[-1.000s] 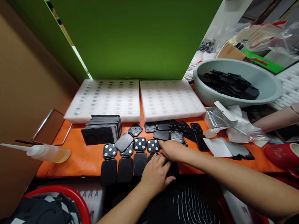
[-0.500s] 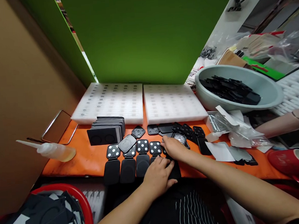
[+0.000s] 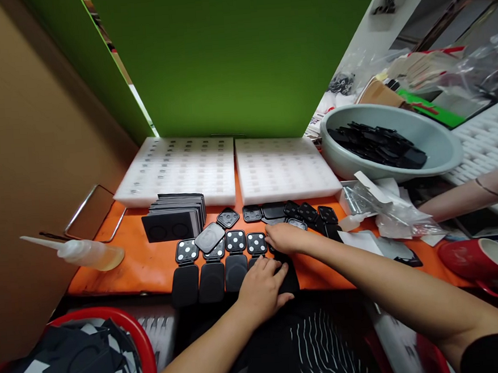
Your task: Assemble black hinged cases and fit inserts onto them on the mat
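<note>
Along the front of the table lies a row of black hinged cases, each with a dotted square half (image 3: 187, 250) and a plain dark half (image 3: 185, 286). My left hand (image 3: 261, 288) rests over the plain halves at the row's right end, fingers spread and thumb out. Just beyond it, my right hand (image 3: 284, 238) bends its closed fingers down onto a case at that end; what the fingertips hold, if anything, is hidden. Beside them shows a dotted half (image 3: 257, 243). A grey rounded plate (image 3: 210, 237) leans across one case.
Two white foam blocks (image 3: 175, 169) stand behind a stack of dark cards (image 3: 166, 227). To the left are a dropper bottle (image 3: 94, 255) and a red-rimmed bin (image 3: 147, 352). A grey basin (image 3: 395, 168) of black parts and a red mug (image 3: 463, 259) are at right.
My right hand has shifted slightly left, its fingers lower over the case, and its forearm has swung a little. The left hand stays nearly in place. The whole view has moved slightly.
</note>
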`<state>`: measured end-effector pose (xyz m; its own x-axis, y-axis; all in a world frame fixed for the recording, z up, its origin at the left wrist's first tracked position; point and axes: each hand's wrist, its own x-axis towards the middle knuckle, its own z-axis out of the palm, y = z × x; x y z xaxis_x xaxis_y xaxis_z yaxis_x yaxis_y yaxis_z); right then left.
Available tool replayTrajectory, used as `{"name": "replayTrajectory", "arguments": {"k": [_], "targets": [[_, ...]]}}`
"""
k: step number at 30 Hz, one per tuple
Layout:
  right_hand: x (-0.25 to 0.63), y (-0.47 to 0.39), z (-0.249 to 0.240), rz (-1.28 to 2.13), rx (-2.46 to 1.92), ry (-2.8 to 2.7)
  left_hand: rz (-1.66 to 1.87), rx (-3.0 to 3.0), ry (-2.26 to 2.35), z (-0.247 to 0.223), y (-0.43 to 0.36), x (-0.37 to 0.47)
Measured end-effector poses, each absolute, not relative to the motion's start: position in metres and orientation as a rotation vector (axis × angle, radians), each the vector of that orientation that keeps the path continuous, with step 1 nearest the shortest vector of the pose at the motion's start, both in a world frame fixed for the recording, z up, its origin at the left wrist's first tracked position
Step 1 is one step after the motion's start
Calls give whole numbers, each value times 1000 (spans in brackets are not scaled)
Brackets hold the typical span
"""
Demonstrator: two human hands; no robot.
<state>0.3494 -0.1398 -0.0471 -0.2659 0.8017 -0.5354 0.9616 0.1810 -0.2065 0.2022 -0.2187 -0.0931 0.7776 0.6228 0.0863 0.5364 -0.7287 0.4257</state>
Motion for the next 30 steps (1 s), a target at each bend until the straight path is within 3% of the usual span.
{"name": "replayTrajectory", "arguments": {"k": [3,7,9,11,16,18,24,30], "targets": [[365,-138,-42,-1089,1804,2066,311,2590,888,-92,-220,202],[393,-145,-32,-1789,2313,1738,315,2578,874,-86,-217,202],[398,-152,-31,-1939,2326,1665,318,2564,884,-83,-211,204],[396,-160,-34,-1790,2271,1798,327,2563,915,-83,-204,208],[377,-171,-53,-668,2075,2176,318,2599,963,-92,-192,217],[371,-172,-56,-417,1940,2167,306,2591,968,-96,-192,217],[368,-167,-50,-233,1782,2146,300,2574,1005,-97,-194,217],[370,-158,-50,-385,1698,2169,293,2565,1017,-92,-192,218]]}}
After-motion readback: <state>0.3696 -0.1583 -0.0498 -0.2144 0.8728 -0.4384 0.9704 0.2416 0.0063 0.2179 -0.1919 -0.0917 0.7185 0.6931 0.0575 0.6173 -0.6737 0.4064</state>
